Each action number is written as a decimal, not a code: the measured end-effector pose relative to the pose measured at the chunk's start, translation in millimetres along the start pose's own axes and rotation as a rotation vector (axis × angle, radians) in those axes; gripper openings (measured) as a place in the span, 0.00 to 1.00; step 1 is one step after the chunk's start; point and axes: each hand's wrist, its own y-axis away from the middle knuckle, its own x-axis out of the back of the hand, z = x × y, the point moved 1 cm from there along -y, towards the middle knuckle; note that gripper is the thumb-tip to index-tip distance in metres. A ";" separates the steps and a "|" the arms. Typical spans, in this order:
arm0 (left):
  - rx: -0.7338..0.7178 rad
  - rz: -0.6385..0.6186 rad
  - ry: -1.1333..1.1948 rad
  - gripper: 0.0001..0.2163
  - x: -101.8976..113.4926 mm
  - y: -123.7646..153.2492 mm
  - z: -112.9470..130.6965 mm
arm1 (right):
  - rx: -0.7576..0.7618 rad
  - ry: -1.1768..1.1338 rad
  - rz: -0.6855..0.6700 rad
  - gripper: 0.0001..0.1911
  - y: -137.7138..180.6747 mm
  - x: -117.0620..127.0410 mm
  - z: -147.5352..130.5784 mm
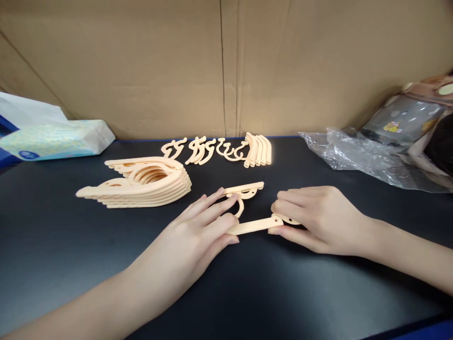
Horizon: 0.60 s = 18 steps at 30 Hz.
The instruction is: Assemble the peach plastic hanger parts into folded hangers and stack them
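Note:
A peach plastic folding hanger (pixel 249 225) lies on the black table (pixel 71 245), its two arms spread and a hook part between them. My left hand (pixel 201 231) rests on its left end, fingers pressed together on the arm and hook. My right hand (pixel 318 219) pinches the right end of the near arm at its pivot. A stack of folded peach hangers (pixel 141 184) lies to the left. Behind, a row of loose peach hooks (pixel 201 150) and several arm pieces (pixel 258 150) sit near the cardboard wall.
A cardboard wall (pixel 226 66) closes the back. A pack of tissues (pixel 53 140) lies at the far left. Crumpled clear plastic (pixel 357 156) and a bagged item (pixel 406 118) sit at the right.

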 end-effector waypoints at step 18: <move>0.003 0.001 0.005 0.06 -2.3 2.5 -1.3 | -0.309 -0.634 -0.229 0.13 -4.3 6.1 4.0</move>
